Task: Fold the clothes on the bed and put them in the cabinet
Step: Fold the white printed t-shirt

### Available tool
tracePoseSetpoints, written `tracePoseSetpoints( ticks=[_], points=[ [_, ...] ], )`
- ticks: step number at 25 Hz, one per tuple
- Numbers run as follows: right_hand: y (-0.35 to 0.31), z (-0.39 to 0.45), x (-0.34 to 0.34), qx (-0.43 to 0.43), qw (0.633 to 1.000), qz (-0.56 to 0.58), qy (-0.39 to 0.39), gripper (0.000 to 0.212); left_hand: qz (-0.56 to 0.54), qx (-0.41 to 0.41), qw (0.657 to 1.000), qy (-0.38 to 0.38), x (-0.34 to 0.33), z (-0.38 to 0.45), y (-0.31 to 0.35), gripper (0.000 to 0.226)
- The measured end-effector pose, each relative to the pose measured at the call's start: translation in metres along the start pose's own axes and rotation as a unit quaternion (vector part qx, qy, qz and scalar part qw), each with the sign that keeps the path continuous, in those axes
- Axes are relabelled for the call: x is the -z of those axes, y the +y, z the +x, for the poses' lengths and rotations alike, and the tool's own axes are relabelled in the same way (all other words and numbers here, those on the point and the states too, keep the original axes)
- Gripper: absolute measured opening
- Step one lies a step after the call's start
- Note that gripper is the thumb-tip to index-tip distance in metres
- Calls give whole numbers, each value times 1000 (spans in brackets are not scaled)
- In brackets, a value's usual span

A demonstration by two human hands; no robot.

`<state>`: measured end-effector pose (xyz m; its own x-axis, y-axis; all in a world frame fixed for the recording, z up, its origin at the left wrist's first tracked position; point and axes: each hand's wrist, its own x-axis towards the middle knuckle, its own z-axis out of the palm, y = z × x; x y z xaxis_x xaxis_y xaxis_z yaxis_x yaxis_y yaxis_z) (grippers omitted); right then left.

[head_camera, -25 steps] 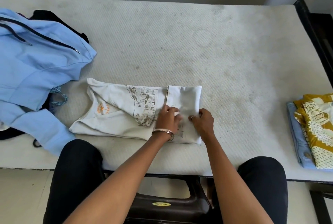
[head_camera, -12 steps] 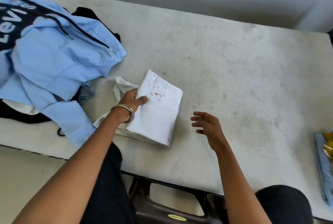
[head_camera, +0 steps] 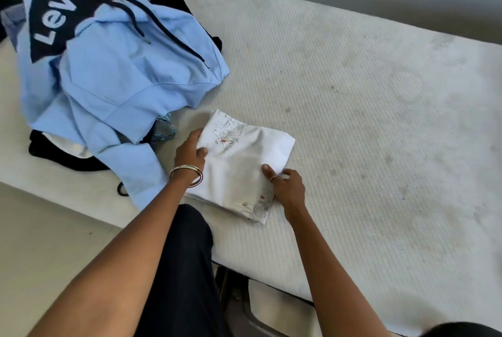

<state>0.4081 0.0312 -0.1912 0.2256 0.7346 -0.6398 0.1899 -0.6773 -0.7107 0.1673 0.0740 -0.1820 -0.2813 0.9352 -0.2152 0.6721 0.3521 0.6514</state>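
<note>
Folded white shirt (head_camera: 244,163) on mattress (head_camera: 366,125), left grip (head_camera: 188,150) pinching its left edge — right grip (head_camera: 286,184) grasping its right edge

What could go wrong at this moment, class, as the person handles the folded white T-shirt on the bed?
1. The left hand and right hand grip only opposite edges of the folded white T-shirt; lifted this way, its middle could sag and the folds open.
2. The T-shirt lies close to the mattress edge, so a slip could drop it to the floor.
3. The unfolded blue Levi's hoodie sits close by; its sleeve could get caught or dragged.
</note>
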Motion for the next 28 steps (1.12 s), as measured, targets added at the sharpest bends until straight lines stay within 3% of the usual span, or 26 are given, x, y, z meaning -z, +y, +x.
tracePoseSetpoints(
  ticks=[3,4,6,7,8,10,13,14,16,18,19,20,21,22,23,25,28],
  points=[
    [-3,6,-7,-18,1000,-14,20,63,155,6,988,-2,-2,-2,-3,65],
    [-4,6,-9,-20,999,-22,34,54,230,-27,972,33,-5,-7,-3,68],
    [-5,7,-9,-22,998,-18,47,42,305,-183,933,51,-12,-19,2,72],
    [-5,5,-8,-19,999,-11,45,39,325,-250,912,-3,-19,-25,2,73],
    [-5,4,-7,-15,999,-1,40,36,342,-263,898,-90,-25,-34,4,73],
    [-5,0,-6,-9,999,39,10,34,366,-188,889,-201,-38,-48,2,70],
    [-12,-9,-7,-23,985,156,-68,48,312,-106,911,-247,-40,-37,8,65],
    [-20,-11,-7,-29,980,177,-84,51,268,-86,929,-238,-36,-32,13,62],
    [-40,-17,-1,-19,977,186,-100,50,189,-55,974,-114,-26,-30,26,45],
    [-69,-21,14,27,985,148,-87,47,34,66,997,-11,-19,-40,48,37],
    [-87,-25,25,64,990,103,-73,48,-128,172,976,-40,-16,-48,63,45],
    [-105,-31,36,113,991,43,-61,48,-312,260,909,-94,-15,-56,78,54],
    [-121,-40,48,173,983,-31,-55,50,-456,313,820,-147,-13,-62,90,62],
    [-136,-52,62,238,963,-115,-52,53,-550,319,748,-189,-14,-65,104,69],
    [-150,-63,74,296,933,-197,-55,57,-612,308,697,-211,-16,-64,115,75],
    [-168,-86,90,364,851,-375,-56,62,-692,264,632,-228,-25,-68,135,79],
    [-143,-106,101,410,676,-613,-4,52,-746,186,571,-289,-43,-76,154,71]
  ],
)
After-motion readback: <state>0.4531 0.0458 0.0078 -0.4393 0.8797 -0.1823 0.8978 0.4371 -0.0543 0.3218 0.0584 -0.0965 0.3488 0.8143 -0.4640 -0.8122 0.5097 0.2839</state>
